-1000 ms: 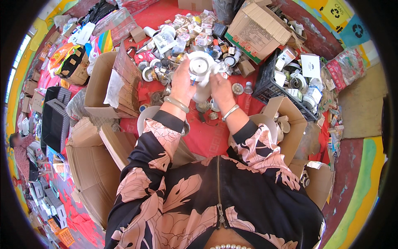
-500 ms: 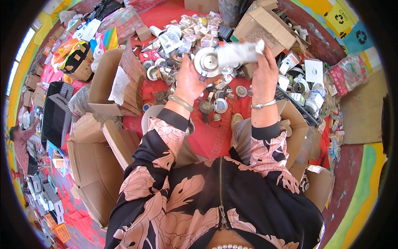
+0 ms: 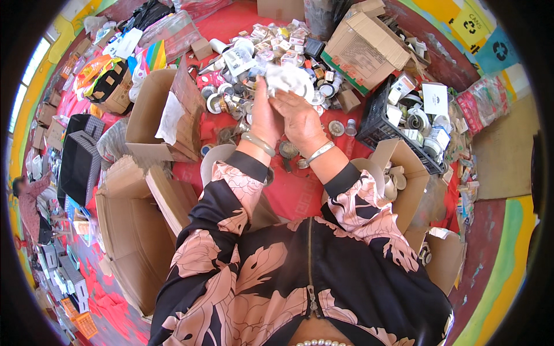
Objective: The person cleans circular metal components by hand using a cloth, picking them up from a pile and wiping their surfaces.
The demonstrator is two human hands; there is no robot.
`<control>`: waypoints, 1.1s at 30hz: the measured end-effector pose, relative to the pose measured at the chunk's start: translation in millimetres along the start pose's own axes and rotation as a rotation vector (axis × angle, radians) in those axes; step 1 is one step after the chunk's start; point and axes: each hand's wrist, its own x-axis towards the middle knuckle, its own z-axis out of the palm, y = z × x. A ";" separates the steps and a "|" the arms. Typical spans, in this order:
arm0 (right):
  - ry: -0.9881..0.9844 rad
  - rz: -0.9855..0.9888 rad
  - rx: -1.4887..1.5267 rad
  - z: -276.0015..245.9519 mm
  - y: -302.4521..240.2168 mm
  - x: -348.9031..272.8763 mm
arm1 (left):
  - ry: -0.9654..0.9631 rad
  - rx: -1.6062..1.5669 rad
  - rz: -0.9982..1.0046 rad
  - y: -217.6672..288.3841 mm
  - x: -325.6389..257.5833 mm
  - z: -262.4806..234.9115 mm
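A round white recessed light fitting [image 3: 309, 91], smeared by motion, is held up in front of me. My left hand [image 3: 266, 115] grips it from the left, thumb upright. Close against the left hand, my right hand [image 3: 301, 120] has its fingers bent together at the fitting's lower side. A white blur covers part of the fitting's face; I cannot make out whether it is a cloth or paper. Beyond my hands lies a heap of small boxes [image 3: 295, 40] and round light fittings. Loose on the red floor sheet [image 3: 288, 193] is a round metal-rimmed fitting [image 3: 336, 128].
To my left stand open cardboard boxes [image 3: 124, 202]. A black crate [image 3: 378, 124] full of lamps and small boxes is at the right, beside an open carton [image 3: 412, 184] with white round parts. A larger carton [image 3: 363, 52] leans behind. Another person [image 3: 32, 202] is at far left.
My right hand has moved left and down to meet my left hand at the fitting. The white thing it held out to the right no longer shows there.
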 end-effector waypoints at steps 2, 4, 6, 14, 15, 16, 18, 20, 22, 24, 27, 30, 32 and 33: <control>-0.010 0.062 0.109 -1.0 -2.0 -4.8 | -0.075 -0.025 0.044 5.9 0.2 -0.6; -0.020 0.209 0.221 0.3 -8.8 -19.5 | -0.082 -0.048 0.042 7.7 1.6 -5.3; 0.008 0.307 0.335 -4.4 -15.2 -27.4 | -0.120 -0.042 0.047 7.4 1.4 -8.8; -0.160 0.386 0.496 -73.5 -23.9 -33.7 | -0.159 0.158 -0.021 2.9 -4.8 -8.8; -0.005 0.483 0.582 -81.5 -16.5 -37.6 | -0.115 0.109 -0.022 -2.9 -3.6 -5.5; 0.152 0.574 0.680 -87.9 -9.9 -41.5 | -0.104 0.249 -0.065 4.4 -15.6 9.1; 0.410 0.818 0.742 -109.8 -7.9 -34.0 | -0.327 0.246 -0.174 7.1 -3.3 -17.1; 0.330 0.896 0.823 -104.6 12.2 -49.4 | -0.257 0.386 -0.167 -4.5 -7.3 -8.4; 0.287 0.936 1.003 -86.3 13.1 -60.4 | -0.317 0.402 -0.224 -14.2 -9.8 -6.4; 0.355 0.860 1.017 -76.3 17.6 -71.2 | -0.357 0.476 -0.249 -21.5 -5.5 -6.1; 0.399 1.004 1.070 -92.2 23.9 -86.0 | -0.403 0.542 -0.349 -31.0 -10.6 9.7; 0.648 0.977 1.148 -134.9 39.2 -102.1 | -0.328 0.565 -0.436 -33.4 -26.1 28.4; 0.811 0.909 1.027 -187.7 59.6 -133.7 | -0.400 0.592 -0.540 -21.8 -18.1 20.6; 0.892 0.914 0.953 -209.9 62.8 -149.4 | -0.414 0.653 -0.484 -13.0 -17.1 14.5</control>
